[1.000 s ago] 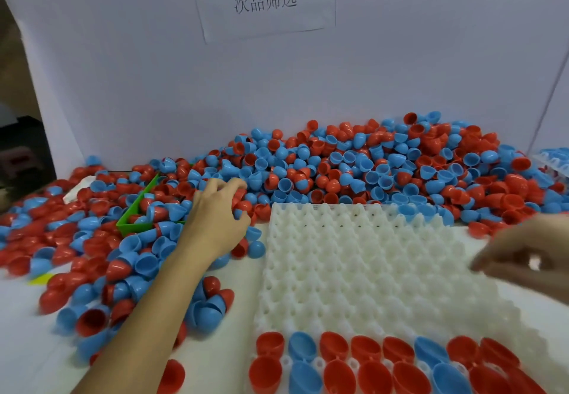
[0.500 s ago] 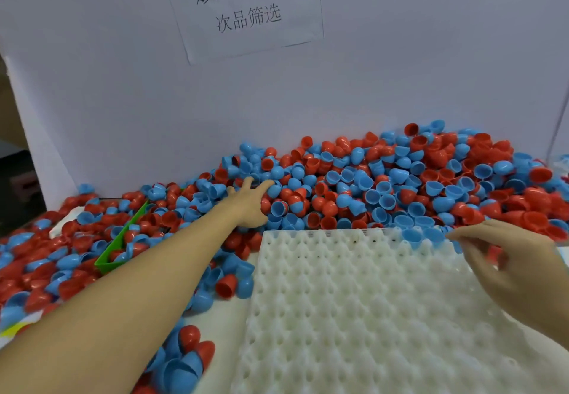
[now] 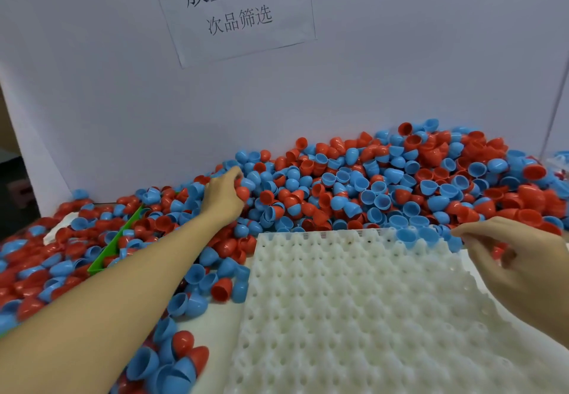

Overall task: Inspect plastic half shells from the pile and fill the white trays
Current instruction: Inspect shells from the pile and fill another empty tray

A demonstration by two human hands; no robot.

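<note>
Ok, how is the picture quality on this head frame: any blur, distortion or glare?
Head view: lighting is even and soft, no glare; the paper sign reads sharply; wide-angle bending bows the backboard edges; the left hand in the shell pile and the right hand by the white tray look slightly soft.

A white paper sheet (image 3: 234,8) on the back wall (image 3: 400,70) reads "放置外壳" and, below it, "次品筛选".
</note>
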